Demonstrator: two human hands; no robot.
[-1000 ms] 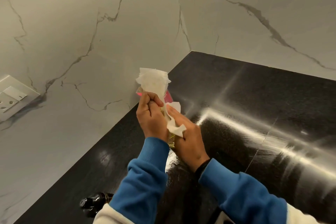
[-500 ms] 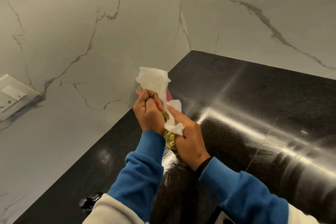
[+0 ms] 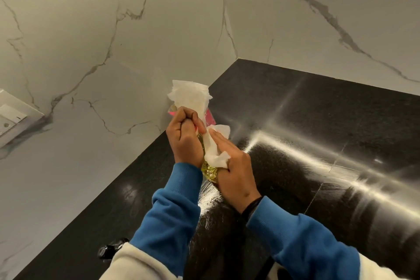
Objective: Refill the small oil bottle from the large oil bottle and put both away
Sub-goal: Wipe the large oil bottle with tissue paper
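Bottle of golden oil [image 3: 210, 169] sits between the two hands above the black countertop [image 3: 341, 120], mostly hidden; only a lower patch of oil-filled plastic shows, plus a bit of pink [image 3: 209, 117] near its top, possibly label or cap. Which of the two bottles it is cannot be told. Long axis runs roughly upright, tilting away from the person toward the marble wall [image 3: 91, 52]. Left hand [image 3: 185, 140] is curled into a fist around the upper part, fingers pressed together, also pinching a white paper towel [image 3: 193, 98] that sticks up above the knuckles. Right hand [image 3: 234, 170] lies against the bottle's right flank, fingers straight and together, pressing a fold of the towel against the side. Judgement: wiping step; left hand is steadying, so the next stroke should follow the bottle's axis with the right hand. A dark object [image 3: 112, 249] lies at lower left, identity unclear.
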